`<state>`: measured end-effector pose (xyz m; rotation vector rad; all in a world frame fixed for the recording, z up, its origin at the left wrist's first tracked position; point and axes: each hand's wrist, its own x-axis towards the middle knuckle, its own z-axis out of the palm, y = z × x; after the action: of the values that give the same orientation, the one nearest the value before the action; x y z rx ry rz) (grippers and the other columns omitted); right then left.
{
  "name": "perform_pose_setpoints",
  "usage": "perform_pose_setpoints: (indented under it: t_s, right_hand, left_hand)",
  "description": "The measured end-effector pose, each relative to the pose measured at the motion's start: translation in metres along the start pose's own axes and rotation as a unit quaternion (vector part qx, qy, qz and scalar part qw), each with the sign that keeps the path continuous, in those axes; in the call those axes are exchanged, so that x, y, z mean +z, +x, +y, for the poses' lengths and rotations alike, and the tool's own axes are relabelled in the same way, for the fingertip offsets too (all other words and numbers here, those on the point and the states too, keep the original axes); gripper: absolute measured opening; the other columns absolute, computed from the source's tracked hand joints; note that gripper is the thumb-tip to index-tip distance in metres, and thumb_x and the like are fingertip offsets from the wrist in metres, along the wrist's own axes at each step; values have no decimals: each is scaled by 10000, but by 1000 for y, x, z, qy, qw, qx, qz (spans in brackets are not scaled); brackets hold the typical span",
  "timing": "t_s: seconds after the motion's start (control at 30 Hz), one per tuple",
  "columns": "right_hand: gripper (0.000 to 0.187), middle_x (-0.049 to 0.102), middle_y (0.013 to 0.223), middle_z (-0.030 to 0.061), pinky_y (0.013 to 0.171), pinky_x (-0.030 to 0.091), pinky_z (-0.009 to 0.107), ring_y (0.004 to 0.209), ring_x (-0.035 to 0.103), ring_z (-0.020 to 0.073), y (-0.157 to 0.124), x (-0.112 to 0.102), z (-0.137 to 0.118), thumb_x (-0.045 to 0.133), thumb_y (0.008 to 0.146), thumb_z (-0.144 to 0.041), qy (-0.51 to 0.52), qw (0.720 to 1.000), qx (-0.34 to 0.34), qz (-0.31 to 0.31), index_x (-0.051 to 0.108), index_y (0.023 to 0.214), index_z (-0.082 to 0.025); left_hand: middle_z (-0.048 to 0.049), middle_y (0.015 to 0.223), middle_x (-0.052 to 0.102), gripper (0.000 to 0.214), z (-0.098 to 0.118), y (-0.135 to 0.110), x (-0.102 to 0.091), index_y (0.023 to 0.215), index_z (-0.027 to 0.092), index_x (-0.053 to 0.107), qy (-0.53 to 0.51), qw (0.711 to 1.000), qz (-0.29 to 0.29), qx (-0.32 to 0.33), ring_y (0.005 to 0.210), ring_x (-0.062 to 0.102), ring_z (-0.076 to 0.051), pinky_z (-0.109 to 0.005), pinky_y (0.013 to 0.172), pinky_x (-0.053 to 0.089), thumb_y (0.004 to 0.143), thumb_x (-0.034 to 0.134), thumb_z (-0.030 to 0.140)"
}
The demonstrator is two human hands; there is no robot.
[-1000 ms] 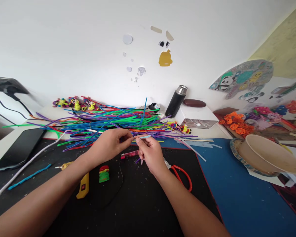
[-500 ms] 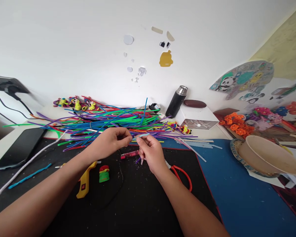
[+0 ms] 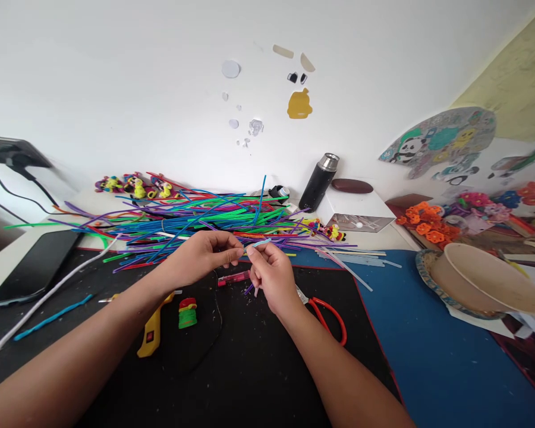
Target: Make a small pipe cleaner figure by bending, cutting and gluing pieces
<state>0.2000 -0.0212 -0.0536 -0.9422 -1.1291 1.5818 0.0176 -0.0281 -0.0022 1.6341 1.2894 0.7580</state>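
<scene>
Pipe cleaner (image 3: 261,243), pale blue, lengthwise left to right, pinched between left hand (image 3: 203,258) and right hand (image 3: 273,278).

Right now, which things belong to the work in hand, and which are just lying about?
In hand: light-blue pipe cleaner, pinched between left hand and right hand; pipe-cleaner pile just behind them.
Lying about: scissors, yellow tool, green figure, phone, flask, bowl, white pipe cleaner.
</scene>
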Motion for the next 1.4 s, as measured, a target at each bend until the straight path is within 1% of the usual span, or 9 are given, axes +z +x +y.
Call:
perform_pose_setpoints:
  t_s: [0.13,0.23,0.47,0.57,0.73,0.87,1.03,1.17,1.4]
  right_hand:
    - [351,470,494,-105,384,307,220,368,436,84,-1,0,0,777,839,-526,10,1000,10,-17,626,843,-209]
    - [343,485,505,-100,377,303,218,374,442,89,0,-2,0,764,859,-531,4,1000,5,-26,648,890,-209]
    - [339,488,503,-99,365,284,217,365,435,89,0,-3,0,762,868,-539,10,999,-4,-30,665,919,-218]
    - [345,484,493,-98,379,291,216,370,439,87,0,-3,-3,763,865,-539,17,1000,-9,-20,687,939,-211]
    - [350,464,470,-98,386,300,219,375,422,87,1,-3,-3,780,836,-532,14,1000,-1,5,691,895,-199]
    - [352,474,478,-98,387,300,218,376,421,86,2,-4,-2,760,857,-535,14,1000,3,-3,684,912,-195]
    - [354,435,452,-111,387,310,219,359,419,87,3,-4,-1,740,878,-537,-9,1000,3,-19,627,833,-204]
    - [362,419,453,-117,388,314,219,352,417,85,2,-3,0,726,883,-546,-13,1000,7,-27,615,828,-206]
    - [320,496,488,-92,397,325,217,384,443,95,1,-6,-3,699,912,-524,-25,999,-3,-48,641,894,-210]
  left_hand:
    - [-25,760,710,411,1,0,0,853,196,725,1,1000,7,-6,721,653,-195,-295,674,535,895,659,599]
    - [-12,756,696,363,1,-1,-3,839,201,709,-1,1000,1,-5,712,643,-183,-287,683,535,895,661,556]
    - [18,694,653,282,-1,0,-7,793,205,687,18,999,-34,-17,647,594,-162,-253,611,466,882,655,470]
    - [23,698,643,238,0,0,-8,790,208,680,9,999,-40,-22,657,592,-160,-247,614,456,874,655,430]
    - [23,715,639,182,1,-1,-9,806,208,676,-13,999,-42,-12,686,593,-161,-253,665,465,878,653,373]
    - [22,725,636,198,0,-2,-10,824,203,682,-15,999,-50,-4,683,570,-154,-251,659,443,905,655,381]
    - [27,749,638,198,0,-3,-13,854,203,677,-25,998,-49,-6,706,561,-148,-244,674,430,925,656,386]
    - [30,747,623,230,-1,-3,-14,852,198,671,-19,999,-46,-11,700,544,-145,-241,658,421,927,667,416]
    - [29,751,639,190,-2,-3,-16,854,200,682,-21,999,-47,-10,708,561,-145,-237,674,431,924,665,376]
